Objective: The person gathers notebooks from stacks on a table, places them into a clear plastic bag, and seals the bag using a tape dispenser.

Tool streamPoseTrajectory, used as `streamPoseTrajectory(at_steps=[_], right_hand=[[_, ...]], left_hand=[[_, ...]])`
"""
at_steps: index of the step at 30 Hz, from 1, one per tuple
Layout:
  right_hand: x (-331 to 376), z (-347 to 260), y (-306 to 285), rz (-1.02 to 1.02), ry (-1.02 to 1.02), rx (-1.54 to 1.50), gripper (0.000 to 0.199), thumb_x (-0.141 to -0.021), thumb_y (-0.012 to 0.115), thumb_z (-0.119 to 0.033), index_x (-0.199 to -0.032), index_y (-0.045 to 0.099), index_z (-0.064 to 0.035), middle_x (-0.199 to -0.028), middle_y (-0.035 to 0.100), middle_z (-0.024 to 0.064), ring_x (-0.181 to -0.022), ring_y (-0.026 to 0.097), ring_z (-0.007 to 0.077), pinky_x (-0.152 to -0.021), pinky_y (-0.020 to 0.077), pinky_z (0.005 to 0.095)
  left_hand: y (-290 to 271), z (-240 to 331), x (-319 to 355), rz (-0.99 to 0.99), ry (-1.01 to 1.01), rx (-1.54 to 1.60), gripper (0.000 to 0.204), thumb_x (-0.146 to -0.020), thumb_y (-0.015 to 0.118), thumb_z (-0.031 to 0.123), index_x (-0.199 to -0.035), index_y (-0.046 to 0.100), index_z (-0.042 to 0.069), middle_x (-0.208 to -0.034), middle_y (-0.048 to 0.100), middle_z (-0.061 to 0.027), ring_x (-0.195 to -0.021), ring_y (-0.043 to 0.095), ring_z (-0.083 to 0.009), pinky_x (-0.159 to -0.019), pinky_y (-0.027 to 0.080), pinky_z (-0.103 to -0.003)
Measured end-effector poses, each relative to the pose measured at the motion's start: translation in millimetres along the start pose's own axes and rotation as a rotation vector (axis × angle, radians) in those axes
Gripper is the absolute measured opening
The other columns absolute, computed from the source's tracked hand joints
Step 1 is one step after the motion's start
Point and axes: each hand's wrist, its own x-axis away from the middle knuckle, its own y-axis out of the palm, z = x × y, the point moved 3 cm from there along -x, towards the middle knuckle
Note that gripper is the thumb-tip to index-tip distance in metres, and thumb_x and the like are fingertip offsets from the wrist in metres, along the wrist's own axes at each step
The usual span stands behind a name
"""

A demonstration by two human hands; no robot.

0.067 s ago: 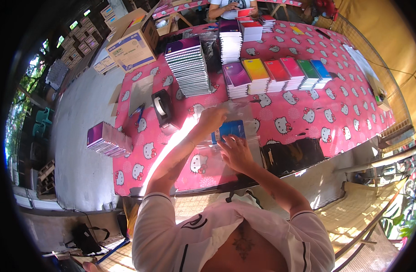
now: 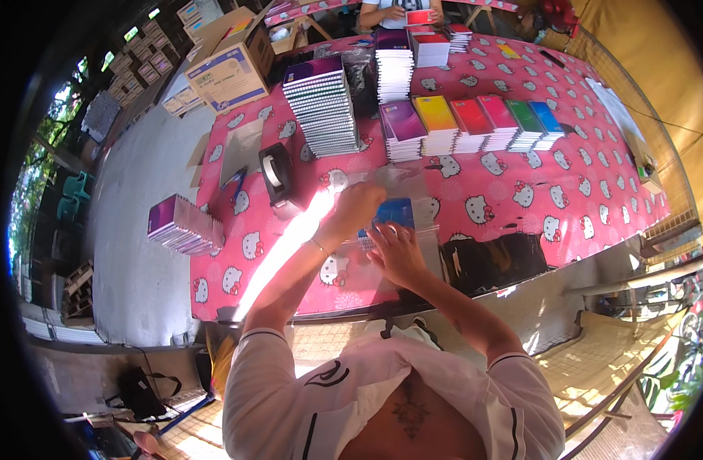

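The blue notebook (image 2: 398, 208) lies on the pink patterned tablecloth (image 2: 305, 295), clear plastic film (image 2: 414, 184) around it; the step in hand looks like settling notebook and film together. The right hand (image 2: 398, 253) rests over the notebook's near edge, fingers slightly apart. The left hand (image 2: 361, 205) is curled at the notebook's left side; whether it pinches film cannot be told. The next move seems to call for a steady right hand and careful film handling by the left.

Blue notebook (image 2: 399, 210), pink table (image 2: 589, 175)
I see the left hand (image 2: 361, 204) beside the notebook, right hand (image 2: 398, 253) over its near edge.
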Motion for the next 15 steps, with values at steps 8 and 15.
streamPoseTrajectory(at_steps=[8, 15], right_hand=[[9.3, 8.6, 31.5, 0.009, -0.066, 0.193, 0.059, -0.089, 0.064, -0.035, -0.139, 0.052, -0.0048, -0.14, 0.051, 0.0181, -0.14, 0.041, 0.0341, -0.111, 0.0272, 0.0678], [-1.8, 17.9, 30.9, -0.007, 0.058, -0.241, 0.063, -0.085, 0.06, -0.014, -0.143, 0.038, 0.0003, -0.14, 0.043, 0.0235, -0.139, 0.036, 0.037, -0.113, 0.0267, 0.0604]], left_hand=[[27.8, 50.6, 49.0, 0.288, -0.131, 0.114, 0.013, -0.086, 0.062, 0.003, -0.098, 0.068, 0.001, -0.104, 0.071, -0.0187, -0.093, 0.07, -0.0362, -0.08, 0.059, -0.042], [16.5, 38.5, 55.8, 0.133, -0.385, 0.34, 0.019, -0.089, 0.062, 0.005, -0.106, 0.069, 0.003, -0.102, 0.072, -0.0181, -0.094, 0.07, -0.0364, -0.076, 0.058, -0.04]])
